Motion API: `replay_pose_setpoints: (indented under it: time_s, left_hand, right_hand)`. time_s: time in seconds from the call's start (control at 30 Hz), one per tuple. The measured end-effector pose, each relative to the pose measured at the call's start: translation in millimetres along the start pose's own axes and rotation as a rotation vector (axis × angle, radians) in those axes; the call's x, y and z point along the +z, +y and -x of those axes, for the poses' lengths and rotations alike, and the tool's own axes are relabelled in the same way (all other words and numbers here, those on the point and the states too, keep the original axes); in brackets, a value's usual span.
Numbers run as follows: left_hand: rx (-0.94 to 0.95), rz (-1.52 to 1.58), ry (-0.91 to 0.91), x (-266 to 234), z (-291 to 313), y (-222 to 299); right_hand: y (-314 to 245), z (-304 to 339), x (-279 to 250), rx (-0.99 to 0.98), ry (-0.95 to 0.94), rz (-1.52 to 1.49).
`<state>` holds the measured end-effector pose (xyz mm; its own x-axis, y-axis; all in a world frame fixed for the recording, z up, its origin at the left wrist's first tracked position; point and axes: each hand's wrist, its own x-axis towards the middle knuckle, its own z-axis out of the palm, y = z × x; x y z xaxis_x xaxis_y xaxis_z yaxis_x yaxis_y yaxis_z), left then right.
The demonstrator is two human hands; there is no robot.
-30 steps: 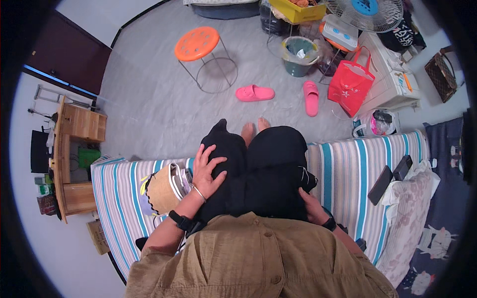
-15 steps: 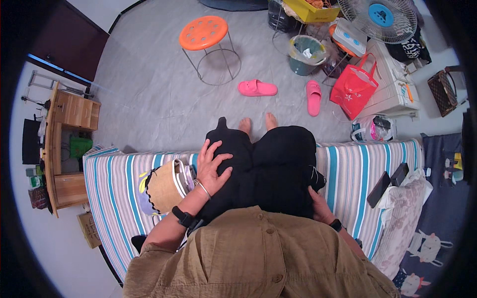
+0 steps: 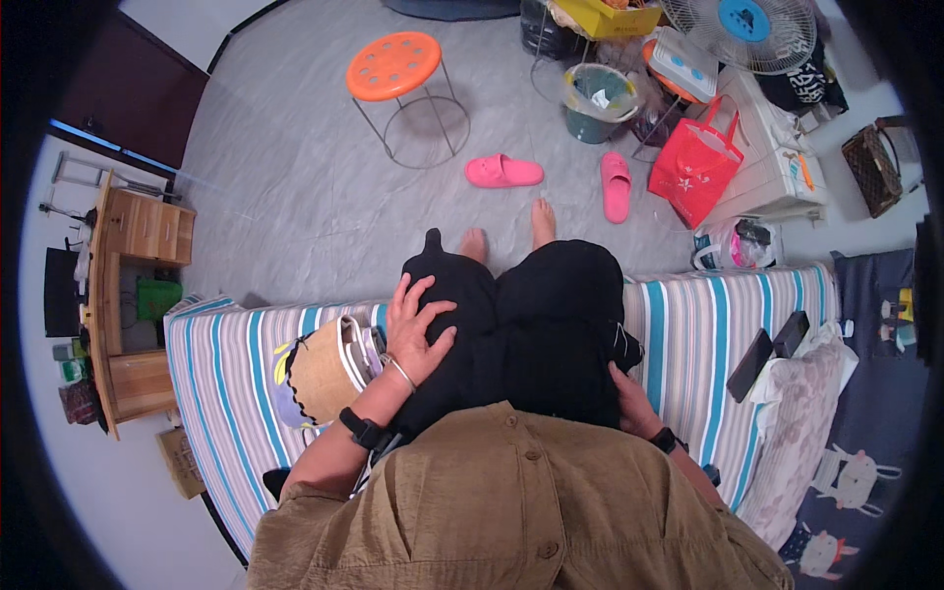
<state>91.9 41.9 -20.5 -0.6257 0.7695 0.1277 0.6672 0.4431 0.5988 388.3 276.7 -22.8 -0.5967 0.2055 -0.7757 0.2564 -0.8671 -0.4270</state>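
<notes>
My left hand (image 3: 421,336) lies flat on the left thigh of the black trousers (image 3: 551,334), fingers spread, holding nothing. A narrow tip of black cloth (image 3: 433,241) sticks up past the left knee. Beside the right thigh, my right hand (image 3: 637,401) touches the black cloth; most of its fingers are hidden, so its grip does not show. Just ahead of it is a dark bunched piece with thin white threads (image 3: 625,344). Near my left forearm, a tan and purple fabric bag or basket (image 3: 320,374) sits on the striped bed (image 3: 231,383).
Two pink slippers (image 3: 503,171) lie on the grey floor beyond my bare feet. Farther off stand an orange stool (image 3: 394,67), a bucket (image 3: 595,123), a red bag (image 3: 696,169) and a fan (image 3: 744,25). Two dark flat objects (image 3: 751,366) rest on the bed at right.
My right foot has moved forward, away from the bed. The whole view has shifted slightly. Both hands stay where they were.
</notes>
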Motion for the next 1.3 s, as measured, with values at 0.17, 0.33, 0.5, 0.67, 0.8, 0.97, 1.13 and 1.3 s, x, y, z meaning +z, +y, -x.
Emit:
replay_pose_setpoints:
  time_s: [0.17,0.33,0.5,0.67,0.8,0.97,1.13,1.3]
  left_hand:
    - [-0.020,0.010,-0.006,4,3,-2]
    - [-0.017,-0.001,0.001,4,5,-3]
    - [-0.017,-0.004,-0.001,4,4,-1]
    - [-0.012,0.003,-0.002,8,0,0]
    - [-0.020,-0.019,-0.005,9,-1,1]
    - [-0.027,0.006,0.002,8,-1,0]
    - [-0.016,0.009,0.012,7,2,-1]
    - [-0.021,0.011,0.017,6,6,-2]
  right_hand:
    - [4,-6,-8,0.022,-0.018,-0.074]
    - [1,-5,-4,0.008,-0.020,-0.017]
    - [1,-4,-3,-0.005,-0.054,-0.099]
    - [4,-4,-10,-0.011,-0.046,-0.094]
    - [2,-2,-11,0.015,0.011,0.002]
    - [6,-5,-16,0.006,-0.029,-0.013]
    - [3,-6,-9,0.004,-0.043,-0.013]
    - [2,-6,-4,0.004,-0.051,-0.076]
